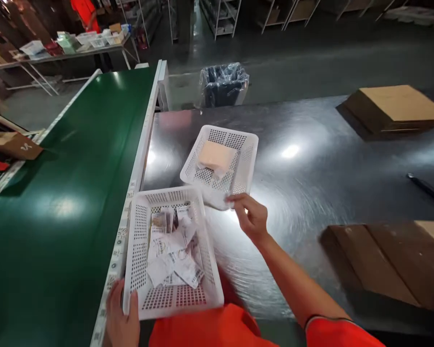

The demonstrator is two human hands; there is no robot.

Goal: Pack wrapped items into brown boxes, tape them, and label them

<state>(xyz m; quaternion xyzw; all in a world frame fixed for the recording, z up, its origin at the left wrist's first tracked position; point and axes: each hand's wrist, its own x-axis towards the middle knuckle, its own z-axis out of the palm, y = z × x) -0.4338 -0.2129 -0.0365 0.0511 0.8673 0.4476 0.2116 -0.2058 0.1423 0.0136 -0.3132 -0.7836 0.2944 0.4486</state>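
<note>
Left hand (123, 318), lower left of frame, clasps a corner of the near basket (210, 262), which holds printed packets (166, 248). Right hand (252, 217), centre, pinches a white edge (217, 199) beside the far basket (252, 156); rim or separate piece, cannot tell. Judgement: firm left hold, light right pinch, keep baskets level.

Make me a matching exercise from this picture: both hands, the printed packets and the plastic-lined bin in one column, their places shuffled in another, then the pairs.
Column one
1. Left hand
2. Right hand
3. Printed packets
4. Plastic-lined bin

Column two
A. Beyond the metal table
B. Inside the nearer basket
C. At the farther basket's near edge
D. At the nearer basket's near-left corner

Pairs: 1-D, 2-C, 3-B, 4-A
</note>
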